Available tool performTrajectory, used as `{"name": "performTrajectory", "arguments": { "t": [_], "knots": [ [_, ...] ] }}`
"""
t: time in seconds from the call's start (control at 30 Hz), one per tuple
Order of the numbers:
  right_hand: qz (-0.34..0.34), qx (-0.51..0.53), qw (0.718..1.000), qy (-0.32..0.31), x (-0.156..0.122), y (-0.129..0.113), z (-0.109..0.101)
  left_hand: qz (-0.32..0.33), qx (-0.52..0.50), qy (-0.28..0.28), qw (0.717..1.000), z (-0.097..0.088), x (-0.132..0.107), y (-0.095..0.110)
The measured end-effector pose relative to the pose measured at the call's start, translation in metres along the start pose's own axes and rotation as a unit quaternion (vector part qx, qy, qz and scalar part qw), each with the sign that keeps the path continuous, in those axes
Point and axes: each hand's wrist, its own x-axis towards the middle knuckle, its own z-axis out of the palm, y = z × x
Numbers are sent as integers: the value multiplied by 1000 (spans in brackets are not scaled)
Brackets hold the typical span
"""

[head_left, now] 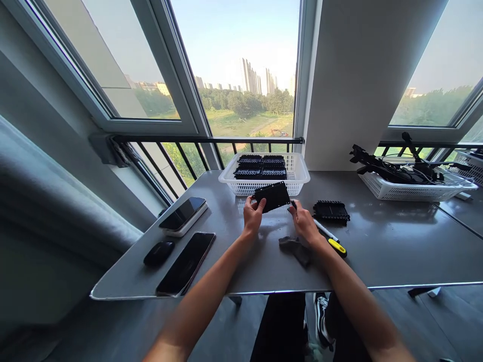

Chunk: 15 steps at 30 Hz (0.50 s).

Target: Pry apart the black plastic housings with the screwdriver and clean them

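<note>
Nearest lie one phone (pixel 186 264), one mouse (pixel 159 254) and one dark cloth (pixel 296 250). Beyond, above the table (pixel 245 271), the person's left hand (pixel 253 213) grips one black panel (pixel 272 197); the right hand (pixel 302 218) pinches a small dark object (pixel 293 203). Behind stands one white basket (pixel 245 188).

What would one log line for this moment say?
left hand: holds black plastic panel | right hand: slim dark item, near panel's corner | white basket: black ribbed parts inside
</note>
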Motion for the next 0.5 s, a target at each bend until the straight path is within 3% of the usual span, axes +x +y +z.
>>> {"name": "performTrajectory", "arguments": {
  "t": [0.23,0.37,0.5],
  "knots": [
    [0,-148,982,-113,-7,7,16,44,38,61,996,-6,6,-6],
    [5,-153,981,-120,-11,7,20,61,54,57,995,-4,5,-8],
    [13,-98,991,-86,-12,5,20,78,77,40,993,-3,3,-10]
  ]
}}
